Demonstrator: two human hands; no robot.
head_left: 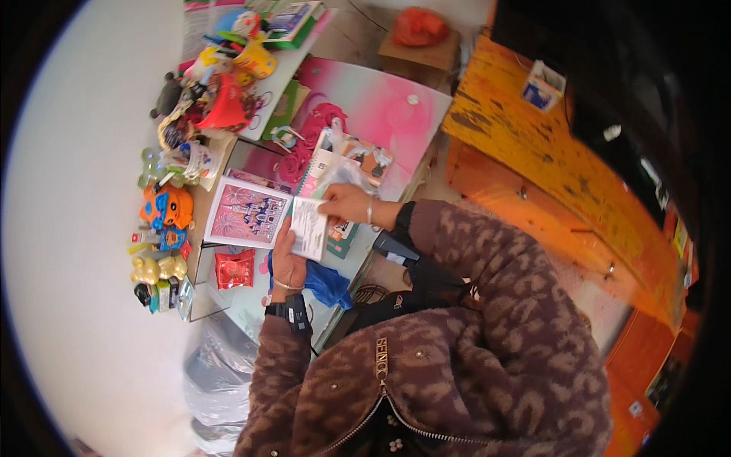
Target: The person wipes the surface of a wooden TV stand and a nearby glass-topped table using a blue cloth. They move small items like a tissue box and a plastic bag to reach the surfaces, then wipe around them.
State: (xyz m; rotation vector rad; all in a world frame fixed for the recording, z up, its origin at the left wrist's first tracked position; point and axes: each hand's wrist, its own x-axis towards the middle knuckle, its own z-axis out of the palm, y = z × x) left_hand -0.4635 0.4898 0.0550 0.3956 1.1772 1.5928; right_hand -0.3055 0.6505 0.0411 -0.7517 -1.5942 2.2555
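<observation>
My left hand [287, 260] holds a small white printed booklet or leaflet [309, 231] along its left and lower side. With its fingers bent, my right hand [349, 204] pinches the upper right edge of the same leaflet. Just left of it is a square white-bordered picture of a pink castle with fireworks [249, 212], partly beside my left thumb; whether I touch it I cannot tell. Under the leaflet and my right hand lies a green item with print [342, 245], mostly hidden. A clear plastic bag [346, 174] rests on a spiral-bound notebook [313, 165] beyond my right hand.
A red packet [235, 268] and a crumpled blue plastic or cloth piece [328, 283] lie near my left wrist. Toys, including an orange figurine [167, 207], and a red basket [225, 103] crowd the shelf along the wall. At right stands a worn orange cabinet [502, 125].
</observation>
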